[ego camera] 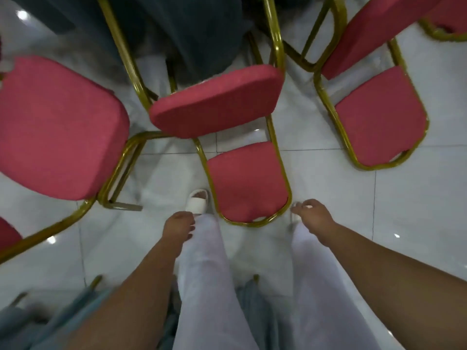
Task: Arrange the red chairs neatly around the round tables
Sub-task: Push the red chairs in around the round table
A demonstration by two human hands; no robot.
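Two forearms reach down past white trouser legs (202,274) toward the back of the middle red chair (217,102). The left hand (178,227) hangs by the thigh with fingers loosely curled and nothing in them. The right hand (314,214) hovers just beside the lower corner of the backrest, fingers relaxed and also holding nothing. Neither hand touches the gold frame.

The middle chair faces the round table, and its seat front meets the dark tablecloth (192,34). A left red chair (58,127) sits skewed, with its gold legs running close under the middle seat; whether the two frames touch cannot be told. A right red chair (379,122) stands apart on the other side, angled toward the same table. A fourth chair (449,13) shows at the upper right edge.

Several things could go wrong from here:

- **Frames catching:** A push on the middle chair may hook its frame on the skewed left chair and drag both out of line.
- **Sliding too far:** The glossy tiled floor (379,210) looks slick, so a firm shove could send a chair too far under the cloth.
- **Cloth snagging:** The tablecloth hem could catch under the front legs and pull.
- **Foot in the way:** The white slipper (197,201) stands just beside the backrest frame, so a chair pulled backward could strike that foot.
- **No room behind:** Grey-blue fabric (75,311) lies close behind, leaving little room to step back.
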